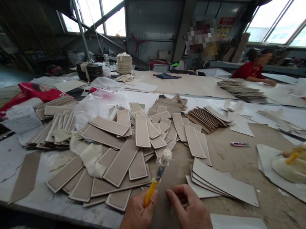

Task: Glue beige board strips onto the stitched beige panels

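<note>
My left hand (135,221) is closed around the yellow handle of a glue brush (153,188); its pale, clotted bristles point up and away from me. Beside it, my right hand (192,216) rests with bent fingers on a grey-brown strip of board (166,201) lying on the table edge in front of me. Just beyond the brush tip, a loose heap of tan strips with pale borders (118,151) spreads over the table. A fanned stack of pale strips (225,184) lies right of my right hand.
A sticky plastic-lined glue container with another yellow brush (305,162) sits at right. A small pink tool (240,144) lies mid-table. Fanned brown pieces (208,117), a red bag (39,92) and stacks (124,63) lie farther back. A person in red (250,70) works at far right.
</note>
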Available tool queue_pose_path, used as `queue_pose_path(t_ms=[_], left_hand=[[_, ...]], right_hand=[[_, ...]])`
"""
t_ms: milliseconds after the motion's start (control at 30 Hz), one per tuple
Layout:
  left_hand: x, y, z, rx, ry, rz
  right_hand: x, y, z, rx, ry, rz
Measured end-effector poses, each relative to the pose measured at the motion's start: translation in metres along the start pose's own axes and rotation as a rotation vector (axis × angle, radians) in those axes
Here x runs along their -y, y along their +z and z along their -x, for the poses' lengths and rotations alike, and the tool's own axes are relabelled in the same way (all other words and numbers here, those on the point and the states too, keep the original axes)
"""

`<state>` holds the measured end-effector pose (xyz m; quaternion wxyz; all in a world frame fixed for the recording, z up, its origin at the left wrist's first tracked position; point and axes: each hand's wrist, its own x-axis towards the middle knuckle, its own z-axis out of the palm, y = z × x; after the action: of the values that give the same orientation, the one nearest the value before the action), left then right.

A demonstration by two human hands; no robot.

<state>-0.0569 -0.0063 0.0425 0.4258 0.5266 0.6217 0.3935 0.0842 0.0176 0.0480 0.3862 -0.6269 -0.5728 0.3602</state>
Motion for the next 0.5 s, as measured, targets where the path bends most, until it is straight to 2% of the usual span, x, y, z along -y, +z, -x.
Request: queue_pose_path(t_ms=[100, 200, 333, 500], left_hand=[[0.001, -0.004, 0.0, 0.034, -0.082, 0.079], [0.001, -0.007, 0.001, 0.078, -0.153, 0.188], [0.002, -0.007, 0.001, 0.092, -0.165, 0.265], [0.002, -0.002, 0.001, 0.037, -0.161, 0.22]], right_hand=[[0.001, 0.004, 0.004, -0.021, 0.023, 0.037], [-0.003, 0.008, 0.002, 0.019, 0.076, -0.057], [-0.006, 0.011, 0.0, 0.024, 0.109, -0.115], [-0.005, 0.011, 0.002, 0.005, 0.115, -0.031]])
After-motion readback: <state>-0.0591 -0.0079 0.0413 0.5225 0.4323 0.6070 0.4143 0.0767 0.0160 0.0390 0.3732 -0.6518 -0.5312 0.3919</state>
